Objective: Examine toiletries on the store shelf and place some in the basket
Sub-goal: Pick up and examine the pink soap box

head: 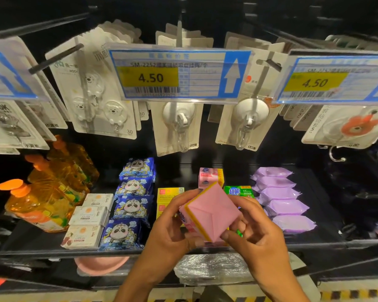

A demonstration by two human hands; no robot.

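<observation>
The black shelf [314, 235] carries, left to right, orange plastic pump bottles [42, 205], small white cardboard boxes [90, 216], blue panda-printed packets [131, 205], yellow boxes [169, 194], a pink box [208, 176] farther back, a green box [238, 191], and purple wrapped packets [282, 197].

Price tag [150, 77] reads "4.50"; green soap [238, 191] reads "超能".

A soap pack [212, 211] is held at lower centre before the shelf [312, 236]; bottles [46, 192] are set left, hook cards [179, 127] above.
</observation>
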